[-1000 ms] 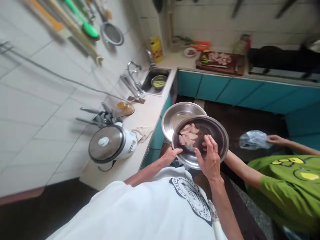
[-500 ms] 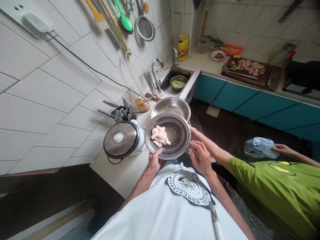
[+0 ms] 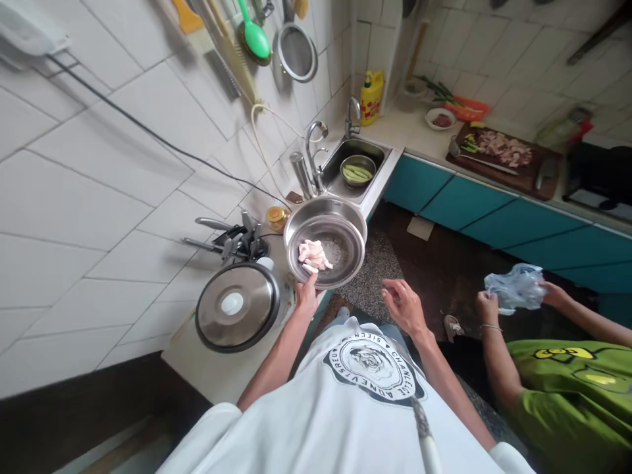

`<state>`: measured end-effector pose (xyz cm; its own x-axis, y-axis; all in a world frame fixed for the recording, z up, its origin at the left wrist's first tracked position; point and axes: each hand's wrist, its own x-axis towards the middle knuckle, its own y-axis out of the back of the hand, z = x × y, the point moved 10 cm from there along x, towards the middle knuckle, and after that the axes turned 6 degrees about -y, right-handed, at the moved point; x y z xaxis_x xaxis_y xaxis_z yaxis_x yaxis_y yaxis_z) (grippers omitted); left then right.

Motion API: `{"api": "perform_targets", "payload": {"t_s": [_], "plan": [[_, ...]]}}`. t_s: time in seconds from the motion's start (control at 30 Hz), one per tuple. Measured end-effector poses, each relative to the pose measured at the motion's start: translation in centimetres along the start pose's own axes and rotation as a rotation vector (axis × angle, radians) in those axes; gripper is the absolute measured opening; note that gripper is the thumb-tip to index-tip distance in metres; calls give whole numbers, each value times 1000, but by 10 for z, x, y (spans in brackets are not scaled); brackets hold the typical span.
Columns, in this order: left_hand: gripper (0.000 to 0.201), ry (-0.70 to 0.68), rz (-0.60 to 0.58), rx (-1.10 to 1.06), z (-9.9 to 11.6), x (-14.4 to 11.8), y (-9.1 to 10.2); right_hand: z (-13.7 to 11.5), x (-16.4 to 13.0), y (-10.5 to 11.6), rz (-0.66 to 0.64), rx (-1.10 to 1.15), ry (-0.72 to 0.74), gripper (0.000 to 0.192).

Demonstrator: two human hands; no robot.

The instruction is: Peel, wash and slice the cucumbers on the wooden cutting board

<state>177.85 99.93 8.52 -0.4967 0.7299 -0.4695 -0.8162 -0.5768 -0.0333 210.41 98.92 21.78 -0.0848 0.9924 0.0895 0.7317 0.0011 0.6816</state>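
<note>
We hold a steel bowl [image 3: 340,263] of pale raw meat strips [image 3: 315,255] by its near rim, our left hand [image 3: 307,296] clenched on the metal while the bowl hangs over the front edge of the white surface [image 3: 232,368], nested in or just above a second steel bowl [image 3: 326,212] behind it; we cannot tell whether the two touch. Our right hand [image 3: 405,307] is released and empty, fingers loosely spread over the floor [image 3: 444,263], near the bowl but apart from it.

Just to the left of our grip, a rice cooker [image 3: 237,306] sits on the surface, with a knife rack [image 3: 232,238] and a small jar [image 3: 275,215] behind it toward the tiled wall. Farther along the same surface, a sink [image 3: 380,153] holds a bowl of green vegetable pieces [image 3: 357,172] beneath two taps, and a yellow bottle [image 3: 371,97] stands in the far corner. Along the far run of the surface lies a cutting board [image 3: 538,184] with chopped meat.

At right, another person in a green shirt [image 3: 573,388] works a crumpled plastic bag [image 3: 514,288] with both hands.

With only one hand pinching the rim, we judge that the bowl could tip and spill the strips onto the floor, since most of its weight sits beyond the edge; a wet rim would make a slip likelier.
</note>
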Motion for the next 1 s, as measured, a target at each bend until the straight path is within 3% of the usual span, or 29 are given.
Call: {"api": "perform_targets", "payload": {"t_s": [0.1, 0.3, 0.43, 0.53, 0.63, 0.77, 0.9, 1.0], "plan": [[35, 103, 96, -91, -1, 27, -15, 40, 2, 24, 48, -54, -89, 32], [38, 126, 243, -70, 0, 59, -41, 131, 9, 81, 143, -67, -296, 36], [36, 102, 314, -100, 2, 71, -61, 180, 37, 112, 123, -90, -336, 37], [35, 71, 353, -135, 16, 68, -87, 211, 72, 136, 81, -104, -325, 37], [35, 30, 326, -201, 40, 62, -136, 236, 114, 157, 27, -124, -290, 37], [23, 41, 194, -293, 67, 72, -229, 261, 173, 177, -49, -138, -249, 38], [17, 124, 89, -302, 80, 108, -323, 284, 221, 189, -102, -148, -273, 39], [14, 171, 21, -303, 91, 155, -398, 308, 248, 196, -118, -172, -315, 40]]}}
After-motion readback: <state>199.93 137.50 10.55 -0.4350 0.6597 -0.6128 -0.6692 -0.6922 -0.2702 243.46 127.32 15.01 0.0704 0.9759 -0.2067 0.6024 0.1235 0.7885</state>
